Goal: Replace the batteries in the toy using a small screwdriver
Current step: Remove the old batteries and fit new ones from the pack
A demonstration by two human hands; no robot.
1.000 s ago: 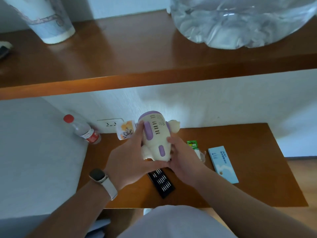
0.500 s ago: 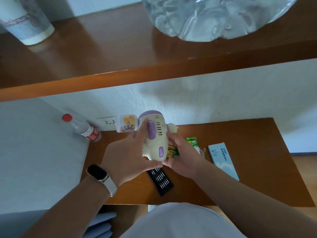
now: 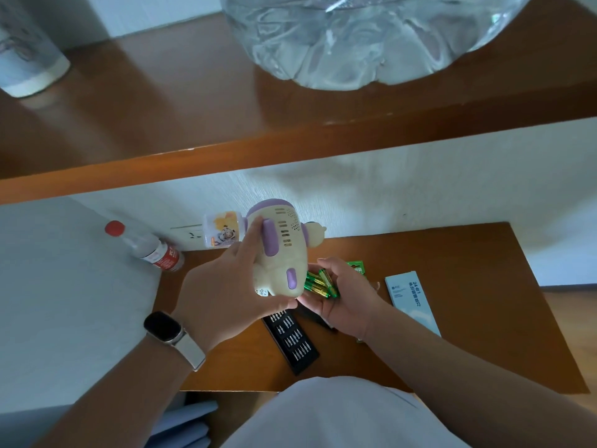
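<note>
My left hand (image 3: 226,286) grips the cream and purple toy (image 3: 284,250) and holds it tilted above the small wooden table (image 3: 468,318). Just right of the toy, my right hand (image 3: 349,299) lies palm up and cupped, with several green and gold batteries (image 3: 319,284) resting in it. A black tray of screwdriver bits (image 3: 290,341) lies on the table under my hands. A green battery pack (image 3: 357,268) shows behind my right fingers. No screwdriver is visible in either hand.
A light blue screwdriver-set box (image 3: 412,302) lies at the right. A clear bottle with a red cap (image 3: 145,247) leans at the back left, beside a small printed jar (image 3: 223,234) and a wall socket. A wooden shelf (image 3: 226,150) overhangs, carrying a big water jug (image 3: 361,37) and a paper cup (image 3: 26,53).
The toy has tipped over to the left in my left hand. My right hand has come off the toy and turned palm up, and the batteries now lie in it.
</note>
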